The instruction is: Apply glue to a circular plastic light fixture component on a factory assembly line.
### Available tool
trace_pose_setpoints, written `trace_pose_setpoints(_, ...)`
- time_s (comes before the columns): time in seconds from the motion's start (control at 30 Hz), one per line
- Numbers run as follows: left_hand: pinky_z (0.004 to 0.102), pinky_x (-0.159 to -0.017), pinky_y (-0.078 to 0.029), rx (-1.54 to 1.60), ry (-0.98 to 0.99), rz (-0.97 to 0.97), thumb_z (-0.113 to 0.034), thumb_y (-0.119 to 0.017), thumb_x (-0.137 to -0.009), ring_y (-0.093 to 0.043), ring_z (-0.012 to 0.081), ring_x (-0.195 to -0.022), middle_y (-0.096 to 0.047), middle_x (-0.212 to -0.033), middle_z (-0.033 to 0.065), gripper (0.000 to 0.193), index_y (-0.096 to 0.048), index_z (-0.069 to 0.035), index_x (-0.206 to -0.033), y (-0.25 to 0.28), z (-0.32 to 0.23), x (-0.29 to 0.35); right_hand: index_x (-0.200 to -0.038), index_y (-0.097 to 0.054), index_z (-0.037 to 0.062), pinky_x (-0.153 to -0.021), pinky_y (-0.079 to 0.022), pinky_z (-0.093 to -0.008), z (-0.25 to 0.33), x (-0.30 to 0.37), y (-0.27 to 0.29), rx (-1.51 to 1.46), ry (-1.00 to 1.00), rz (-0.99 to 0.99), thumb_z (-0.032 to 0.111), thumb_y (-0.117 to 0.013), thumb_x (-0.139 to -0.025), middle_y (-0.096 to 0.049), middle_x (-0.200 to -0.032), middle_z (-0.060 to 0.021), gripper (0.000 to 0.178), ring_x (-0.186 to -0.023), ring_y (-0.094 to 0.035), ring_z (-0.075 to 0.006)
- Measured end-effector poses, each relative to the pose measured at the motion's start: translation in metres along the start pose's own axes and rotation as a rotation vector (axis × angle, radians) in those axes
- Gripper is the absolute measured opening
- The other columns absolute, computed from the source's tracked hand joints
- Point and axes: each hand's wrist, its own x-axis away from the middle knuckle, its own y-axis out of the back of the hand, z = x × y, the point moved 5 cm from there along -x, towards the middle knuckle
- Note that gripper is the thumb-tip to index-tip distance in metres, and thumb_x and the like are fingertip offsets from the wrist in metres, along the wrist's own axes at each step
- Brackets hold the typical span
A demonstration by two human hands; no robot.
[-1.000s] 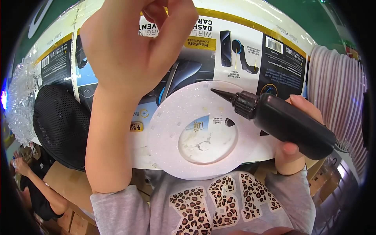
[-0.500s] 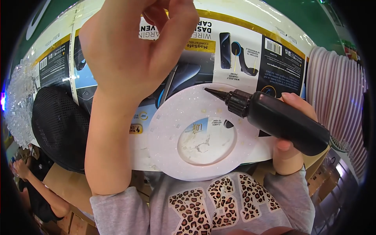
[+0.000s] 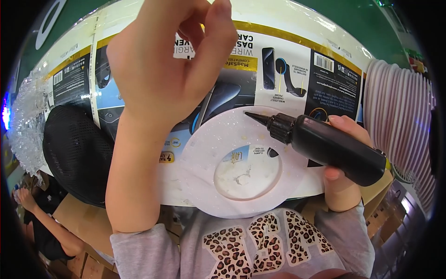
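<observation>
My right hand (image 3: 351, 129) is closed around a black squeeze bottle (image 3: 332, 145) with a ridged collar and a thin pointed nozzle. The bottle lies tilted, its nozzle tip over the far rim of a pale pinkish-white, glittery ring (image 3: 200, 160). Through the ring's wide oval hole the printed cardboard shows. Small spots dot the ring's far part. My left hand (image 3: 167, 60) is raised above the board at the upper left, back of the hand up. Its fingers are curled toward the thumb, and their tips are partly cut off by the upper edge; anything held there is hidden.
Printed cardboard (image 3: 283, 102) covers the work surface. At the right stands a stack of pale rings (image 3: 395, 111). On the left lie a black mesh dome-shaped item (image 3: 76, 153) and a clear sparkling heap (image 3: 29, 125). Another person's arm (image 3: 51, 228) shows at lower left, near cardboard boxes (image 3: 81, 216).
The ring and the bottle have shifted slightly downward in the picture. My left hand sits a little farther right, its fingers still curled. The bottle stays in my right hand.
</observation>
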Motion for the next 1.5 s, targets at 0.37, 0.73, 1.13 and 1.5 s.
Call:
trace_pose_setpoints(0.37, 0.0191, -0.056, -0.045, 0.067, 0.041, -0.02, 0.0, -0.056, -0.087, -0.06, 0.0084, -0.06, -0.061, -0.067, 0.0035, 0.021, -0.059, -0.001, -0.108, -0.003, 0.003, 0.005, -0.108, -0.06, -0.0089, -0.06, -0.046, -0.0263, -0.002, 0.001, 0.002, 0.011, 0.055, -0.039, 0.031, -0.082, -0.069, -0.066, -0.098, -0.0159, 0.06, -0.067, -0.058, -0.018)
trace_pose_setpoints(0.73, 0.0242, -0.043, -0.037, 0.026, -0.083, -0.133, 0.002, -0.062, -0.076, -0.051, 0.0107, -0.045, -0.053, -0.057, 0.0001, 0.023, -0.064, -0.009, -0.096, 0.002, 0.006, 0.0, -0.112, -0.058, -0.0057, -0.086, -0.05, -0.0315, -0.016, 0.003, 0.004, -0.382, -0.248, -0.287, 0.023, -0.072, -0.079, -0.061, -0.112, -0.0172, 0.046, -0.097, -0.062, -0.0206)
trace_pose_setpoints(1.13, 0.0524, -0.105, -0.027, -0.264, -0.431, -0.416, -0.005, -0.065, -0.073, -0.045, 0.0364, -0.123, -0.048, -0.13, 0.021, 0.056, -0.046, -0.007, -0.126, 0.049, -0.065, -0.02, -0.1, -0.061, 0.0115, -0.047, -0.039, -0.0193, -0.059, -0.003, 0.011, -1.229, -0.617, -0.529, 0.032, -0.062, -0.088, -0.066, -0.086, 0.0, 0.024, -0.061, -0.055, -0.0075)
trace_pose_setpoints(1.5, 0.0547, -0.106, -0.025, -0.475, -0.278, -0.181, -0.008, -0.069, -0.073, -0.044, 0.0323, -0.126, -0.057, -0.121, 0.0085, 0.009, -0.06, -0.009, -0.076, 0.042, -0.141, 0.032, -0.09, -0.061, 0.013, -0.041, -0.032, -0.0169, -0.057, -0.007, 0.008, -1.354, -0.573, -0.515, 0.032, -0.066, -0.085, -0.059, -0.072, 0.0013, 0.02, -0.049, -0.044, -0.0069)
